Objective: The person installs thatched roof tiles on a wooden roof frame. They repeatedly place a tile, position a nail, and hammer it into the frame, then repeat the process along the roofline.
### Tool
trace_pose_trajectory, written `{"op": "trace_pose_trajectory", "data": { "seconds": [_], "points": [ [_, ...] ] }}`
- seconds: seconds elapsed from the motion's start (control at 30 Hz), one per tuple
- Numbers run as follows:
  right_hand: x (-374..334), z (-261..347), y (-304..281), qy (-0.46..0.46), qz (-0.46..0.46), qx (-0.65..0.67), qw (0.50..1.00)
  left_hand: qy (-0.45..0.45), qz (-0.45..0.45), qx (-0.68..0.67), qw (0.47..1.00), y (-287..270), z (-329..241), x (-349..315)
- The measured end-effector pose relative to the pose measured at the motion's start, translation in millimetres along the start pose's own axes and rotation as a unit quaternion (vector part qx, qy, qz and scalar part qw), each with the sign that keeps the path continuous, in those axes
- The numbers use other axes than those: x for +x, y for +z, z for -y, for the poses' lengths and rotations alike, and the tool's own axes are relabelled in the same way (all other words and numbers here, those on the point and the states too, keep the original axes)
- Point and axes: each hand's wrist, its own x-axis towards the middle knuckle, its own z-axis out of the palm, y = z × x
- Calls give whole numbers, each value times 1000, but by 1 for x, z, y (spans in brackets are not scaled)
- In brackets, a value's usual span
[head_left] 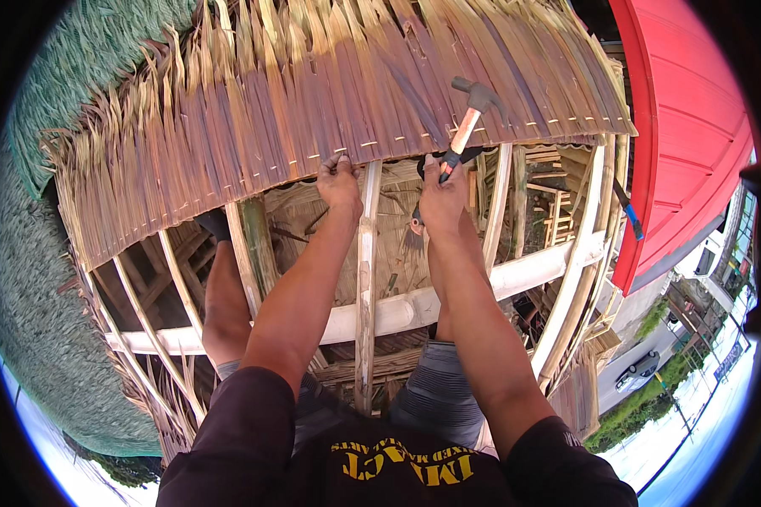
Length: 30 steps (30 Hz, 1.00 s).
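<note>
My right hand (444, 196) is wrapped round the lower handle of a claw hammer (465, 128), whose dark head is raised above the edge of a thatch panel of dried brown leaves (304, 114). Closed in a pinch, my left hand (340, 182) is at the panel's lower edge, close to the top of the middle pale wooden rafter (366, 270). Whatever is between its fingertips is too small to make out. Light stitches run along the panel near that edge.
Below the panel, open gaps show between several rafters and a thick pale crossbeam (389, 314). My legs reach down among them. A blue-handled tool (630, 215) hangs at the right, beside a red metal roof (693, 110). Grey-green thatch (42, 296) covers the left.
</note>
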Motion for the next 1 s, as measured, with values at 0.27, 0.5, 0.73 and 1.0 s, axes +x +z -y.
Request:
{"op": "trace_pose_trajectory", "data": {
  "seconds": [0.27, 0.5, 0.73, 1.0],
  "points": [
    [-44, -8, 15, -31, 112, -83, 990, 101, -3, 106, 989, -11, 50, 29],
    [-78, -14, 16, 33, 188, -186, 964, 133, 24, 68, 989, -19, 59, 38],
    [-69, -15, 15, 95, 242, -272, 927, 86, 86, 40, 992, -30, 42, 15],
    [-71, -20, 21, 112, 237, -277, 925, 375, 177, 451, 790, -31, -16, -4]
  ]
}}
